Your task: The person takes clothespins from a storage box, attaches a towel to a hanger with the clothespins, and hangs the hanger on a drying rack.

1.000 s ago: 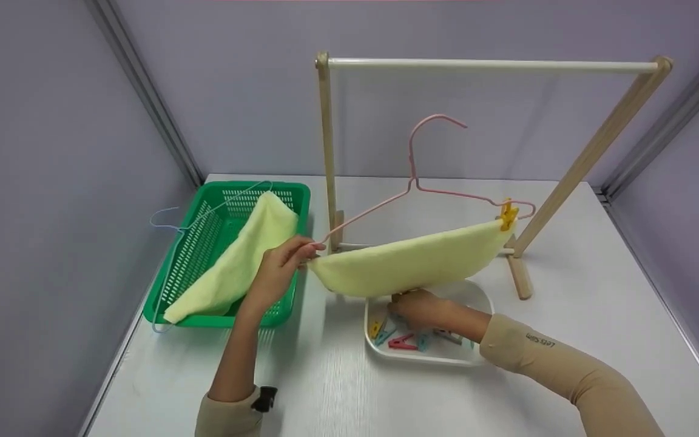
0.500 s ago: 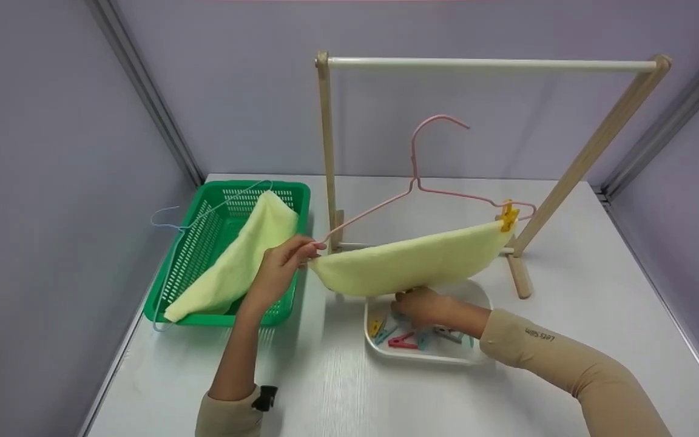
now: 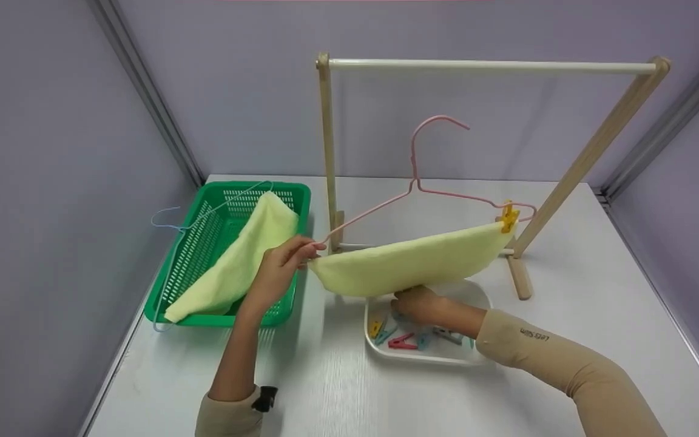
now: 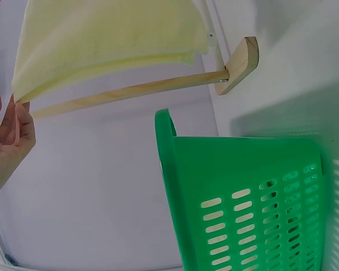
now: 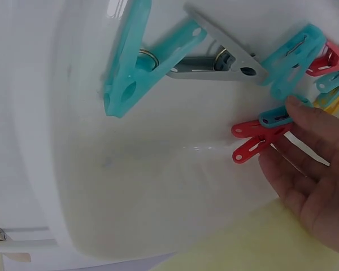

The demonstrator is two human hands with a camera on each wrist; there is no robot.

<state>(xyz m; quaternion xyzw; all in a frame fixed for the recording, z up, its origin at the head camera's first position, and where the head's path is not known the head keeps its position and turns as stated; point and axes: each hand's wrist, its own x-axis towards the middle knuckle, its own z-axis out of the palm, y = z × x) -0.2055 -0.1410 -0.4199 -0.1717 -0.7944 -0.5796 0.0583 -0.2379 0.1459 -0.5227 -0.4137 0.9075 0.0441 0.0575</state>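
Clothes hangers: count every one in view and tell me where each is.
2. The pink hanger is held up at one end by the left hand; the light-blue hanger lies across the green basket. The yellow cloth there could hide another.

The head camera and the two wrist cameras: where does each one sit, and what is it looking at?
Head: worn on the head, looking forward and down at the pink hanger and clipped cloth. Left hand, right hand, forearms and sleeves show.
Left wrist: worn there, looking at the clipped cloth and green basket, tipped sideways; part of the left hand shows.
Right wrist: worn there, looking into the white tub of pegs; the right hand shows.
Shared: head and left wrist both show the basket.
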